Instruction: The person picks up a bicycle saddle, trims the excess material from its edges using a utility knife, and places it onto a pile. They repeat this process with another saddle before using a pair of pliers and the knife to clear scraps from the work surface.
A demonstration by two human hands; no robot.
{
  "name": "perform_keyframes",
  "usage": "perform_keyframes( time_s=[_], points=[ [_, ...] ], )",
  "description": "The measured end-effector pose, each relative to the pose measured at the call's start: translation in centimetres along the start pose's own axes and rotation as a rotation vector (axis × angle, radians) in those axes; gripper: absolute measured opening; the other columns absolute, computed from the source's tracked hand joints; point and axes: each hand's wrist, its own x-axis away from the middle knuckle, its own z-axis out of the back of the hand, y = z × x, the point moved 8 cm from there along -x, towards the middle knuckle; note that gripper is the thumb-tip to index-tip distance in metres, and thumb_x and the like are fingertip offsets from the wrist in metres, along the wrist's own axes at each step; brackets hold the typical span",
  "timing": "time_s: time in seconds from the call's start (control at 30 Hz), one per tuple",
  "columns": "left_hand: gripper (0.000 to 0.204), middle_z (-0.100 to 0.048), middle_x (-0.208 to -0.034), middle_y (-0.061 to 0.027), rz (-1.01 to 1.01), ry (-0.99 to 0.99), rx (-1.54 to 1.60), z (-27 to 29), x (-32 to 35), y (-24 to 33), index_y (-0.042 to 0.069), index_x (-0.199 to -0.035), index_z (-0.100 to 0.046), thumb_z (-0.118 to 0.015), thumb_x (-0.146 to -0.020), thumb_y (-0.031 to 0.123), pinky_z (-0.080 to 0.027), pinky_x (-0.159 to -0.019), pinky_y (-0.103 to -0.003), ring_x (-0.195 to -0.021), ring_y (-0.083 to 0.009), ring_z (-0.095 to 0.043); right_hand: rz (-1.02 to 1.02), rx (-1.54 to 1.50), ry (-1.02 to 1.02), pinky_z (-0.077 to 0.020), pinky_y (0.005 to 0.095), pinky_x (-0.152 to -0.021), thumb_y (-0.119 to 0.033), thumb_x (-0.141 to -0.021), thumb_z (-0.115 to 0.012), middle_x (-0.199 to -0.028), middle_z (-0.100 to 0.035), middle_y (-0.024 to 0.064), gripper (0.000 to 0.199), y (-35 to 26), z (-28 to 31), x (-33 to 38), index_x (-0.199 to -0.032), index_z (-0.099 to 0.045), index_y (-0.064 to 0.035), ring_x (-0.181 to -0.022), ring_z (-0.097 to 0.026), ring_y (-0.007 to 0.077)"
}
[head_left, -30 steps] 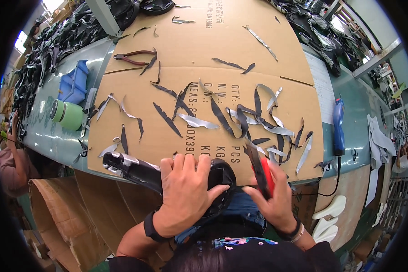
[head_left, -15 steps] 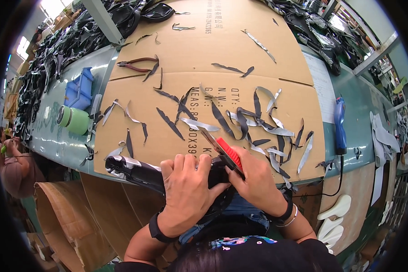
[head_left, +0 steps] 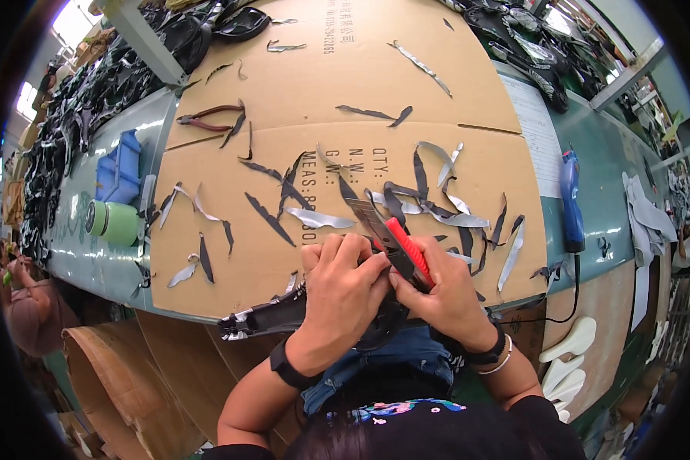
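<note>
My left hand (head_left: 339, 287) is closed on a black bicycle saddle (head_left: 272, 316), whose narrow end points left past the table's front edge. My right hand (head_left: 445, 295) grips a red-handled utility knife (head_left: 412, 249), with its blade out and slanting up to the left. Both hands' fingertips meet at the saddle's edge, where the thumbs partly hide the surface. Beyond them, cut strips of dark and silvery material (head_left: 322, 218) lie scattered over a flat cardboard sheet (head_left: 230, 169).
Pliers with red handles (head_left: 211, 119) rest on the cardboard's left side. Left of it stand a green jar (head_left: 113, 222) and a blue bin (head_left: 119, 169). A blue corded tool (head_left: 572, 201) lies at right. White saddles (head_left: 566, 360) sit low at right; black saddles (head_left: 77, 115) are heaped far left.
The saddle has turned and dropped lower, its narrow end now nearer me. My left hand has shifted right and up toward the knife. The knife has moved slightly right.
</note>
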Motion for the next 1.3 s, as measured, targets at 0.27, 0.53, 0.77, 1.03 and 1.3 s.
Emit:
perform_keyframes(
  time_s=[0.27, 0.53, 0.77, 1.03, 1.3],
  points=[
    [0.013, -0.053, -0.072, -0.0031, 0.122, 0.175, 0.191, 0.9, -0.1, -1.7, 0.005, -0.076, -0.062, -0.075, -0.076, 0.007, -0.03, -0.068, -0.033, -0.068, -0.02, -0.051, 0.138, 0.223, -0.237, -0.0539, 0.0334, -0.071, -0.01, -0.085, -0.067, -0.098, -0.068, 0.0106, 0.054, 2.2, 3.6, 1.1, -0.136, -0.05, -0.0089, -0.084, -0.068, 0.0283],
    [0.011, -0.056, -0.077, -0.0029, 0.17, 0.215, 0.328, 1.3, 0.5, -2.3, 0.005, -0.078, -0.064, -0.075, -0.077, 0.008, -0.035, -0.074, -0.029, -0.071, -0.0169, -0.053, 0.151, 0.563, -0.4, -0.0408, 0.035, -0.045, -0.022, -0.088, -0.064, -0.063, -0.052, 0.0055, 0.058, 2.3, 2.0, 2.2, -0.142, -0.043, -0.0173, -0.055, -0.056, 0.0231],
    [0.009, -0.053, -0.083, -0.0059, 0.546, 0.581, 0.136, 3.0, 4.0, -8.1, 0.003, -0.088, -0.055, -0.054, -0.095, 0.009, -0.04, -0.079, -0.028, -0.078, -0.0152, -0.05, -0.171, 0.328, -0.186, -0.0445, 0.0403, -0.049, -0.018, -0.089, -0.065, -0.065, -0.054, 0.011, 0.061, 1.3, 1.1, 8.5, -0.144, -0.04, -0.0109, -0.053, -0.054, 0.0314],
    [0.049, -0.068, -0.085, -0.0139, 0.53, -0.433, 0.305, 0.4, 1.4, -9.4, -0.006, -0.106, -0.059, -0.076, -0.076, 0.029, -0.049, -0.07, -0.037, -0.072, -0.0247, -0.062, -0.042, 0.467, -0.157, -0.0443, 0.0372, -0.047, -0.018, -0.085, -0.067, -0.064, -0.052, 0.0074, 0.057, 0.9, 1.9, 6.6, -0.139, -0.048, -0.0176, -0.053, -0.055, 0.0264],
    [0.037, -0.064, -0.088, -0.0033, 0.775, -0.241, 0.65, 2.3, 4.8, -11.1, -0.001, -0.104, -0.062, -0.078, -0.076, 0.017, -0.048, -0.072, -0.025, -0.08, -0.009, -0.057, 0.072, 0.371, -0.312, -0.045, 0.0401, -0.048, -0.017, -0.088, -0.063, -0.068, -0.055, 0.0113, 0.061, 2.9, -1.9, 4.9, -0.144, -0.038, -0.0181, -0.055, -0.056, 0.0319]
  ],
)
